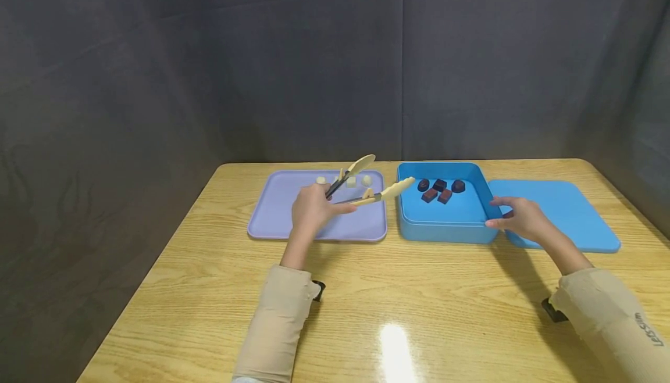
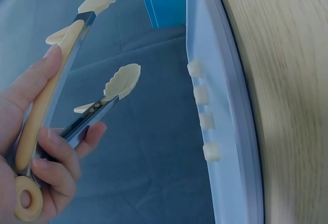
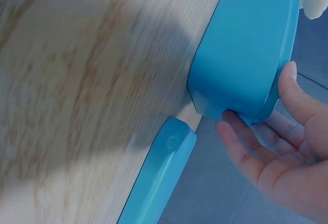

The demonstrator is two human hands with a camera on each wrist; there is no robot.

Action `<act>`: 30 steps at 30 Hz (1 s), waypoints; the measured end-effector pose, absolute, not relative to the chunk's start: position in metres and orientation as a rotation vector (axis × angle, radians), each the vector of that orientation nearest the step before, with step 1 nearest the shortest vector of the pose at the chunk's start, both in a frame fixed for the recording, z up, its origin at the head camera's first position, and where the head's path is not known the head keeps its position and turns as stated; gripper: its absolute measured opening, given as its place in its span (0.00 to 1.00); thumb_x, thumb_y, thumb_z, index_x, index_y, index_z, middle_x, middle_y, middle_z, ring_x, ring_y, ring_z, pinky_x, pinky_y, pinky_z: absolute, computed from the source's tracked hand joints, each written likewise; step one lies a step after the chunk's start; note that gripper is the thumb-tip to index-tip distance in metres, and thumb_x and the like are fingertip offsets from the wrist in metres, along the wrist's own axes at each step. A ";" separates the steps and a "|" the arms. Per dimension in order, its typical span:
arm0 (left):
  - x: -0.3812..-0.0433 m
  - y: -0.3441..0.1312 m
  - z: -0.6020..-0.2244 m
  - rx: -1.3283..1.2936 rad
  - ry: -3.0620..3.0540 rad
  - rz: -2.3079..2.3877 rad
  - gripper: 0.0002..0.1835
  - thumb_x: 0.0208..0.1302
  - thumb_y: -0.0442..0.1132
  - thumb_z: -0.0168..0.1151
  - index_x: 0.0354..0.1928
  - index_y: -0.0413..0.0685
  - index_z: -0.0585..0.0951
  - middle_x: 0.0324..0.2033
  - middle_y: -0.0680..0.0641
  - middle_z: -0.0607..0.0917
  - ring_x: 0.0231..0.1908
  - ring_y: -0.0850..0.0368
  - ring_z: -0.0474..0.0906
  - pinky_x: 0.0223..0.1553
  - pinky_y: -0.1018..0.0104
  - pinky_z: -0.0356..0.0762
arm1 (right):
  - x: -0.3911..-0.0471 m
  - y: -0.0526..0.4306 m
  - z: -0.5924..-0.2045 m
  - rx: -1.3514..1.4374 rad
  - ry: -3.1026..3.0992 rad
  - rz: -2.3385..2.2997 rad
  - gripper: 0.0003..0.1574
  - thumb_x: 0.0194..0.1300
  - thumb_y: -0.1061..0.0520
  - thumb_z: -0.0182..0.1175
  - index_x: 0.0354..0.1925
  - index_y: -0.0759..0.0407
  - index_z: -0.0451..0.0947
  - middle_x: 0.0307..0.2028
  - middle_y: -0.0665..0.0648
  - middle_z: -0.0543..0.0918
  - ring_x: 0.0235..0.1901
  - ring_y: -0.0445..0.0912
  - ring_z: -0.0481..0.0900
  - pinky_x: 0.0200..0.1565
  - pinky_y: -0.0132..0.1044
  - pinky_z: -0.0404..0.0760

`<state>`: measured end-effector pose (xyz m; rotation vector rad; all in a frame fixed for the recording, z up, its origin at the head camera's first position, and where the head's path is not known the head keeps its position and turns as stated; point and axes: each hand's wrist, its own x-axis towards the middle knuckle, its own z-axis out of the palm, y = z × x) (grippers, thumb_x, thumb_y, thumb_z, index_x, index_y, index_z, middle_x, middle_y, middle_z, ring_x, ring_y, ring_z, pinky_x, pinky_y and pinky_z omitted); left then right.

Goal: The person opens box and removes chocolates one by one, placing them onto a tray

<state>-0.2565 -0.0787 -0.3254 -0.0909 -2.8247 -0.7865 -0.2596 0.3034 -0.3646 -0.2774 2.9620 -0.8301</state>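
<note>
My left hand grips a pair of kitchen tongs with cream-coloured tips and handles. Their two arms are spread, with nothing between the tips, above the right part of a lilac tray. Several small white pieces stand in a row along the tray's far side. To the right is a blue box without its lid, holding several dark chocolates. My right hand holds the box at its near right corner, thumb at the rim and fingers against the outer wall.
A flat blue lid lies on the wooden table to the right of the box, partly behind my right hand. A dark cloth hangs behind the table's far edge and down its left side.
</note>
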 end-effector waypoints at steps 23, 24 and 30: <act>-0.257 -0.049 -0.318 -0.221 -2.836 -0.538 0.29 0.34 0.61 0.71 0.31 0.45 0.78 0.22 0.49 0.76 0.22 0.56 0.68 0.18 0.64 0.64 | -0.259 0.303 -0.364 -0.281 2.961 -0.848 0.41 0.55 0.50 0.63 0.57 0.76 0.61 0.56 0.79 0.58 0.45 0.67 0.70 0.39 0.53 0.73; -0.257 -0.048 -0.318 -0.225 -2.835 -0.533 0.31 0.34 0.61 0.71 0.34 0.44 0.79 0.23 0.49 0.76 0.22 0.56 0.68 0.18 0.64 0.64 | -0.260 0.304 -0.365 -0.280 2.960 -0.849 0.41 0.55 0.50 0.63 0.57 0.76 0.61 0.56 0.79 0.58 0.45 0.67 0.70 0.39 0.53 0.73; -0.259 -0.041 -0.317 -0.232 -2.859 -0.511 0.29 0.33 0.62 0.71 0.32 0.48 0.78 0.22 0.51 0.75 0.23 0.57 0.69 0.18 0.64 0.64 | -0.260 0.304 -0.365 -0.277 2.962 -0.842 0.40 0.56 0.51 0.62 0.57 0.76 0.61 0.56 0.79 0.59 0.45 0.66 0.71 0.39 0.53 0.73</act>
